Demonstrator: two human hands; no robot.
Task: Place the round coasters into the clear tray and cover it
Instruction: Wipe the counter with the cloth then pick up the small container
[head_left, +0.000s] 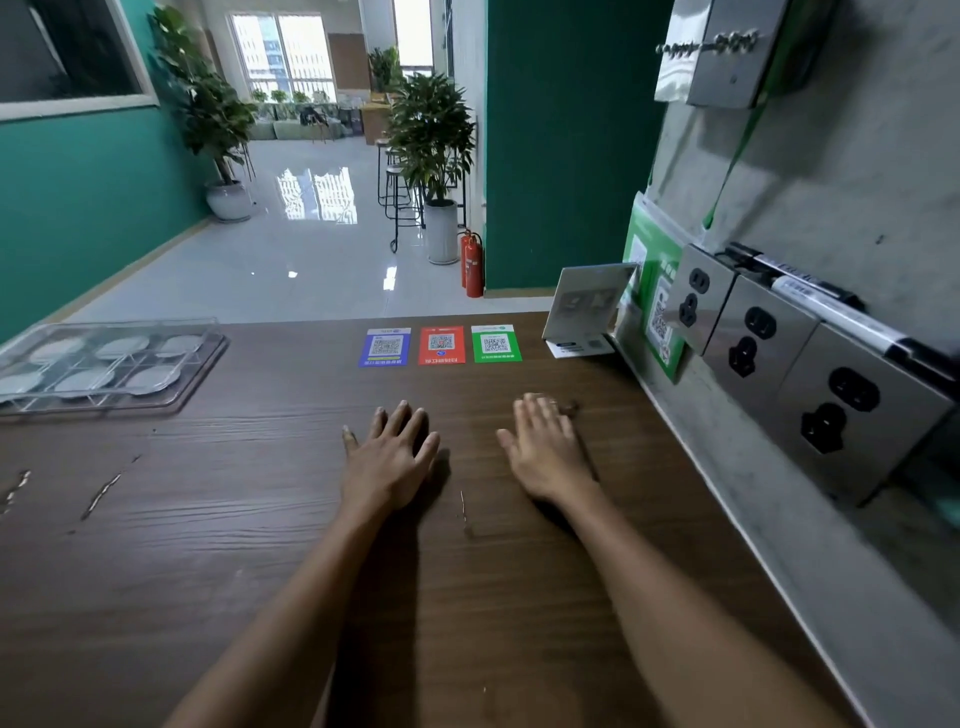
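- The clear tray (104, 364) sits at the far left of the counter (260, 519), well apart from both hands; six round coasters (78, 380) lie in its compartments, and a clear lid appears to rest over them already, so the task looks done or nearly so.
- The left hand (387, 457) lies flat and palm down on the counter, to the right of the tray, fingers spread, holding nothing.
- The right hand (545, 452) lies flat beyond it, farther from the tray, fingers loosely together, also empty.
- Risk: I cannot tell whether the lid is seated all round. If it only rests crooked on the rim, a nudge could slide it off or jolt the coasters out of their cells.
- Risk: the tray stands close to the counter's far edge, with open floor past it; a careless push from the right could tip it over.
- Materials: the tray is glossy, see-through hard plastic with thin dividing walls; the coasters are pale grey flat discs; the counter is dark wood-grain with scuffs; three bright QR stickers (440, 345) lie flat to the right of the tray.
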